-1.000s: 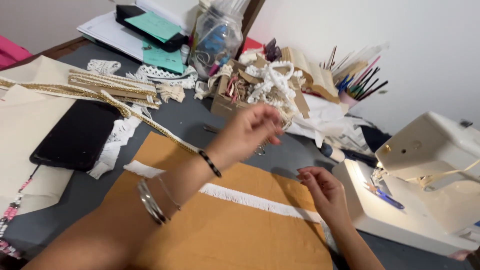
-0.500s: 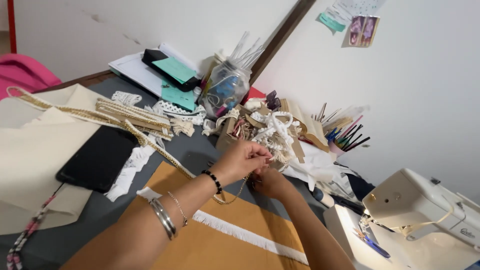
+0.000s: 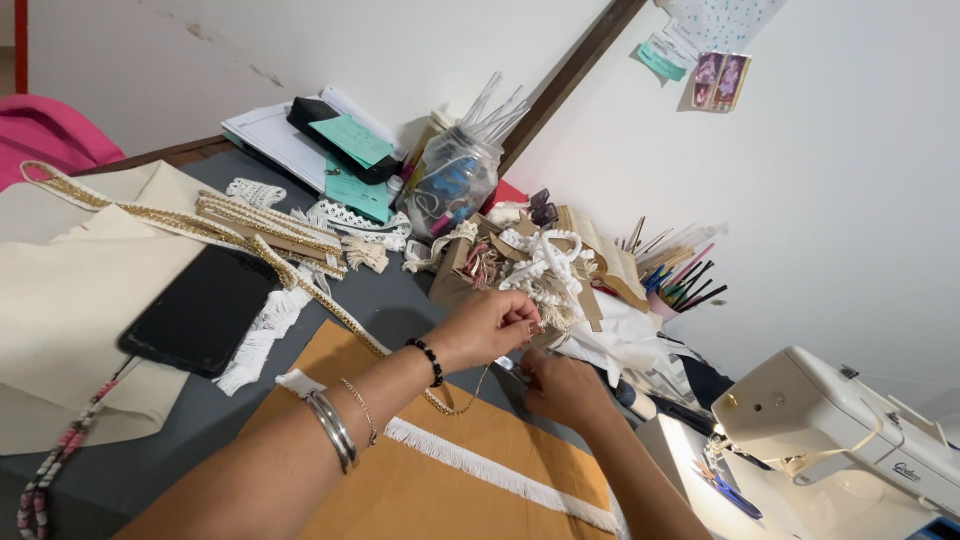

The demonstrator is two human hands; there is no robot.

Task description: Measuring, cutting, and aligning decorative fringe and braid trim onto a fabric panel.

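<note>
Both hands have come together since a second ago, when they were spread apart over the mustard-yellow fabric (image 3: 400, 490); now the left hand (image 3: 490, 325) and the right hand (image 3: 560, 388) meet at the fabric's far edge, fingertips nearly touching. Each grip is pinched almost shut on something small between them, too small to make out; a thin gold chain trim (image 3: 455, 405) hangs in a loop under the left wrist and appears to run up into the left grip, trailing back across the grey tabletop (image 3: 390, 310) towards the cream cloth (image 3: 80, 300). White fringe trim (image 3: 480, 465) lies across the yellow fabric just below the hands. As a judgement, the slack chain could snag on the beaded bracelet (image 3: 430, 362) or drag the fringe askew, and the crowded pile of lace (image 3: 540, 265) just beyond could catch whatever is being pinched.
</note>
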